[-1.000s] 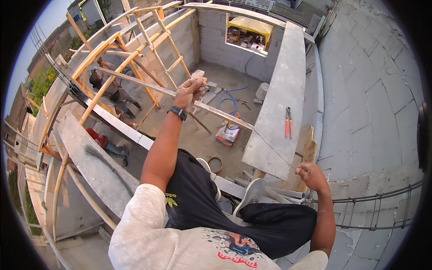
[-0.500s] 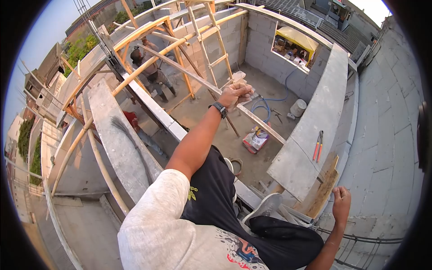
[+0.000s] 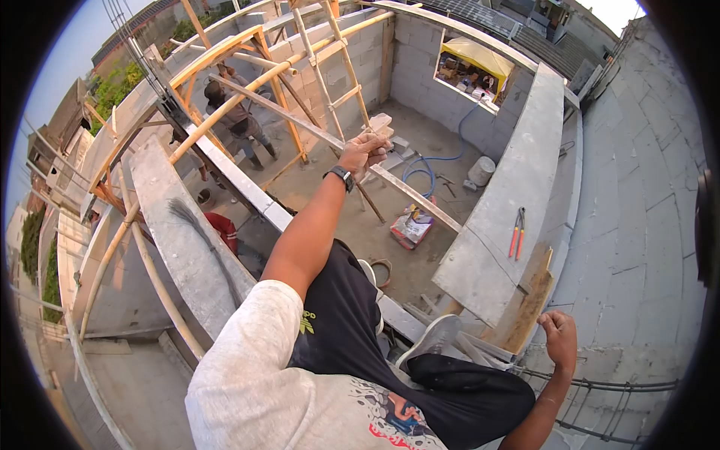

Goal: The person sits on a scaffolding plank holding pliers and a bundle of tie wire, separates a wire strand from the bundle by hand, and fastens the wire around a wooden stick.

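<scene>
My left hand (image 3: 363, 153), with a watch on its wrist, is stretched forward with its fingertips closed together. It appears in front of a long wooden beam (image 3: 420, 199). My right hand (image 3: 559, 339) is raised at the lower right, thumb and fingers pinched, near a stained plank (image 3: 531, 311) and steel rebar (image 3: 611, 385). Anything inside either pinch is too small to make out. Red-handled pincers (image 3: 517, 234) lie on the grey board (image 3: 487, 262) ahead of my right hand. A bundle of thin wire (image 3: 206, 236) rests on the left board (image 3: 161, 180).
Below is a floor with a printed bag (image 3: 411, 227), a blue hose (image 3: 421, 177) and a white bucket (image 3: 481, 171). A ladder (image 3: 330, 67) and bamboo poles (image 3: 225, 109) stand ahead. One person (image 3: 240, 124) stands below; another's red clothing (image 3: 223, 229) shows beside the left board. A block wall (image 3: 630, 210) rises at right.
The view has shifted slightly, moving the scene leftward. Both hands keep their closed pose. The person in red has changed posture, now partly hidden by the left board.
</scene>
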